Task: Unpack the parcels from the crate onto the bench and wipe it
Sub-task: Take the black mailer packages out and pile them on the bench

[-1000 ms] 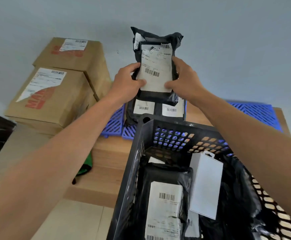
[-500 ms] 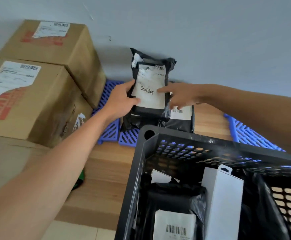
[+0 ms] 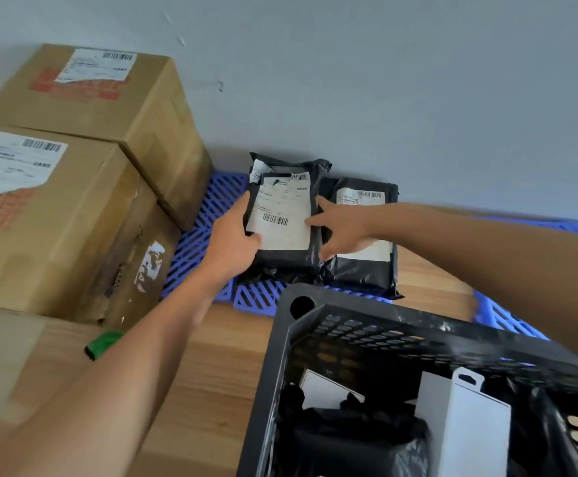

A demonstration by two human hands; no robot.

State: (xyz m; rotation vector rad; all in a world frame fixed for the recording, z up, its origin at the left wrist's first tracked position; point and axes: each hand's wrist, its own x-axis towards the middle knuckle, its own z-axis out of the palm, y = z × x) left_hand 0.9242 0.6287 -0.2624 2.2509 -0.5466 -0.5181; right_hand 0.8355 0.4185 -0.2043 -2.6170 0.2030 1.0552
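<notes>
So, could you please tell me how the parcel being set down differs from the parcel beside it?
The held parcel is gripped by the left hand and lies atop another bag; the neighbouring parcel lies untouched, half hidden behind the right hand. The held parcel's label shows fully; the neighbour's only partly. Both are black bags with white barcode labels.

Parcels (image 3: 282, 266) at far centre: glossy black bags, white labels with black barcodes. Crate (image 3: 332, 333), near right: dark grey-black, perforated grid pattern; I see a white box (image 3: 466, 432) inside. Mats (image 3: 212, 215): bright blue lattice. Bench (image 3: 212, 390): light wood grain. Boxes (image 3: 74, 201), left: brown cardboard, red print, white labels. Wall (image 3: 384, 80): pale grey-blue. Small green thing (image 3: 103, 343) by boxes.
</notes>
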